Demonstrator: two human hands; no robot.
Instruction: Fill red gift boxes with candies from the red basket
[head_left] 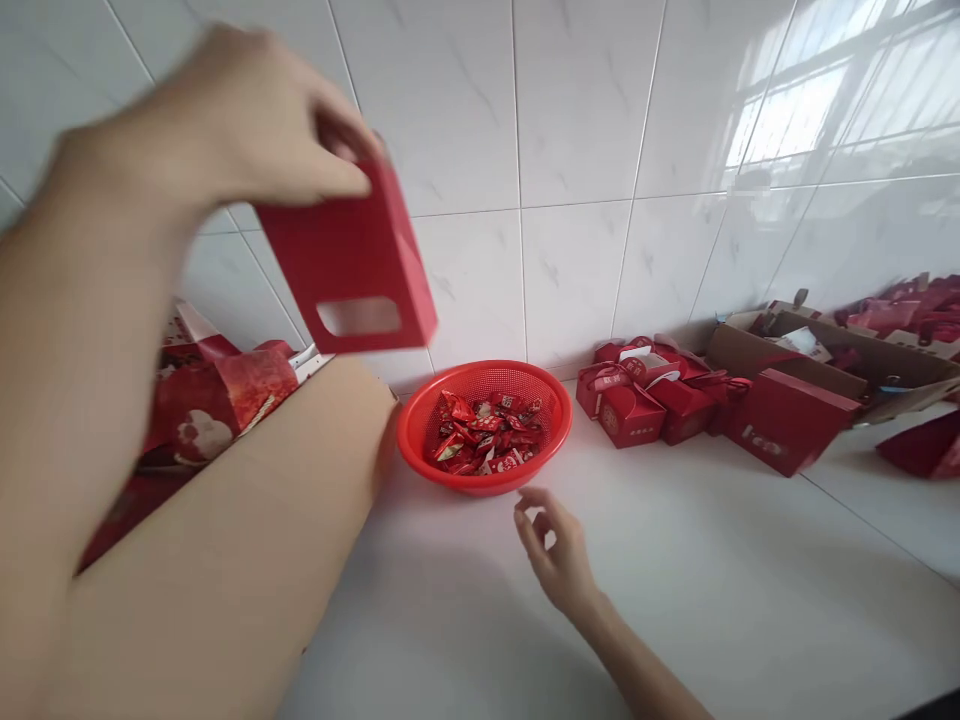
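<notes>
High on the left, my left hand [262, 120] grips a red gift box [352, 260] by its upper end. The box hangs tilted in the air, with a rounded window cut near the bottom of its face. Below and to its right stands a red plastic colander [559, 425] holding several red-wrapped sweets [487, 435]. My right hand [559, 560] is just in front of the colander's near rim, above the white surface. Its fingers are loosely curled, with a gap to the thumb and nothing visible between them.
A cardboard carton [247, 530] with red printed packaging [217, 395] stands at the left. Several small red boxes [634, 415] and a larger red box [791, 420] sit right of the colander. Behind them is an open cardboard box [787, 350]. A tiled wall [577, 120] closes the back.
</notes>
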